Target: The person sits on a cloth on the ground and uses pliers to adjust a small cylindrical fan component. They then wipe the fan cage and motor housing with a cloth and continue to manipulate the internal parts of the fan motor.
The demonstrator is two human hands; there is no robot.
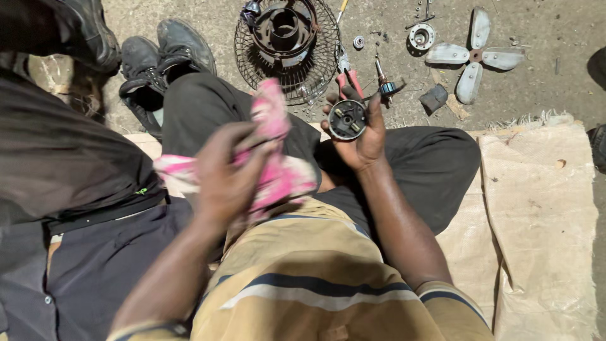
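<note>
The right hand [363, 136] is gripping a round black motor part [347, 119] at centre frame, fingers curled around its rim. The left hand [227, 173] is clutching a pink rag [278, 170] just left of it; the rag's motion blur is hiding its folds.

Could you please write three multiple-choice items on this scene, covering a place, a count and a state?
1. Where does the wire fan guard lie?
A. on the ground beyond the knees
B. on the sack mat
C. in the lap

2. How many blades has the loose fan blade?
A. two
B. four
C. six

3. What is the right hand doing?
A. resting empty
B. holding a round black part
C. gripping pliers

Answers: 1 A, it sits on bare ground past the legs. 2 B, four blades form a cross. 3 B, its fingers close around the part, while the left hand holds a pink cloth.
</note>
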